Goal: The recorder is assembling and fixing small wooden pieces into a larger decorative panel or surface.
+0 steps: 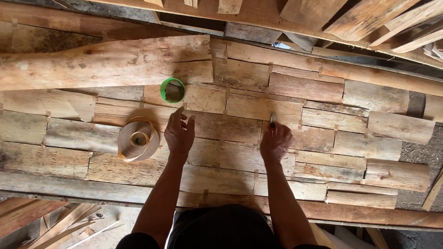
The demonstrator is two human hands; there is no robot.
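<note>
Rough veneer strips, taped edge to edge, cover the desk (pixel 69 184).
Right hand (pixel 275 142), centre frame, pinches a small red-handled cutter (pixel 272 121); left hand (pixel 179 130) hovers fingers spread near the brown tape roll (pixel 137 139) and green roll (pixel 172 90). One slip could, I'd say, split that thin, knotty veneer (pixel 244 106).

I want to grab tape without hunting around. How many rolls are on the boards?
2. A green roll lies just beyond the left hand; a tan roll lies left of that hand. Others may be hidden outside the view.
</note>
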